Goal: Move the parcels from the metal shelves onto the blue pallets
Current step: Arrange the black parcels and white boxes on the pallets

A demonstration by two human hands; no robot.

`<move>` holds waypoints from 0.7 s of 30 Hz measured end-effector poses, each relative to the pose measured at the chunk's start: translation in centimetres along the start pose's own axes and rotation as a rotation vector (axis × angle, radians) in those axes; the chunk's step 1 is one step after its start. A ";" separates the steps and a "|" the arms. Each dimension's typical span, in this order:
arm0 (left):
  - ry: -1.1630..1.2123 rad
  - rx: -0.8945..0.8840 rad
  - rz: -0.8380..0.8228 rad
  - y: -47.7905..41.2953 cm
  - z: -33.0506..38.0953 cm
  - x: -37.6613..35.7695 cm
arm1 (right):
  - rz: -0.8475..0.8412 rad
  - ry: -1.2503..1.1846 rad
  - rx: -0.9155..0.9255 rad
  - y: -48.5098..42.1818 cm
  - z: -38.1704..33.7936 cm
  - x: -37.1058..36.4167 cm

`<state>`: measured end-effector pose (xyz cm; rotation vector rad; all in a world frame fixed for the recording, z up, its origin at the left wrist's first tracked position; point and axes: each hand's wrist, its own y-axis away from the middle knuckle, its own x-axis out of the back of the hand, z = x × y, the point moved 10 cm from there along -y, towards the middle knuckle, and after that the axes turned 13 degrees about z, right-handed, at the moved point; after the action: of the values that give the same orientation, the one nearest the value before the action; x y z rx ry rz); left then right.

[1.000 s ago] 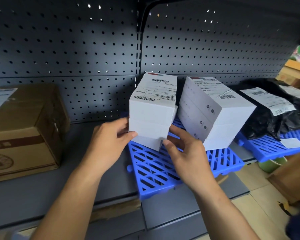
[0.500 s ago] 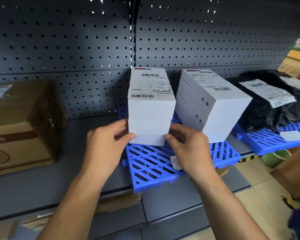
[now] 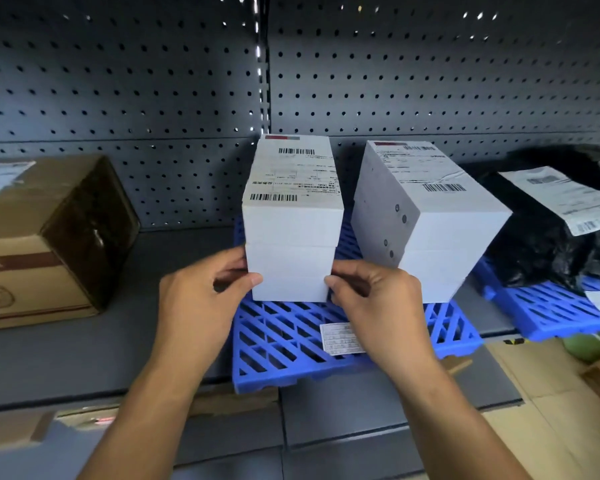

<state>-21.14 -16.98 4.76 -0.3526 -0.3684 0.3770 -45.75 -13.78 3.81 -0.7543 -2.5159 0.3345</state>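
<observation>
A tall white parcel (image 3: 291,223) with a shipping label on top stands upright on the left part of a blue pallet (image 3: 284,344). My left hand (image 3: 201,299) grips its lower left side and my right hand (image 3: 378,303) grips its lower right side, thumbs on the front face. A second white parcel (image 3: 426,216) stands on the same pallet just to the right, turned at an angle. A black bag parcel (image 3: 548,244) with a white label lies on another blue pallet (image 3: 551,310) at the right.
A brown cardboard box (image 3: 45,244) sits on the grey metal shelf (image 3: 118,341) at the left. Dark pegboard (image 3: 395,81) backs the shelf. Flattened cardboard (image 3: 541,403) and a green object lie on the floor at lower right.
The white parcel has gone from tilted and lifted to upright on the pallet, squared beside the second parcel. Both hands kept hold of its lower sides.
</observation>
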 end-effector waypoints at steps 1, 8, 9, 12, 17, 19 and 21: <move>-0.010 0.001 0.017 0.3 0.0 0.1 | -0.005 -0.002 0.007 0.1 0.0 0.1; -0.092 -0.034 0.067 2.4 0.9 0.1 | -0.012 -0.021 0.054 0.3 0.3 1.3; -0.097 -0.036 0.077 2.6 1.0 0.2 | -0.016 -0.018 0.059 0.3 0.3 1.4; -0.102 -0.030 0.110 3.1 1.3 0.2 | -0.040 -0.009 0.072 0.1 0.4 1.6; -0.088 -0.027 0.167 3.8 1.6 0.5 | -0.033 -0.015 0.079 0.1 0.4 1.8; -0.076 -0.012 0.185 4.0 1.5 0.6 | -0.028 -0.011 0.093 0.0 0.5 1.8; -0.074 0.005 0.188 4.2 1.4 0.7 | -0.035 -0.012 0.103 0.1 0.5 1.8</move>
<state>-22.34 -12.70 4.47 -0.3703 -0.4080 0.5755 -47.27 -12.73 4.07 -0.6689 -2.4989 0.4543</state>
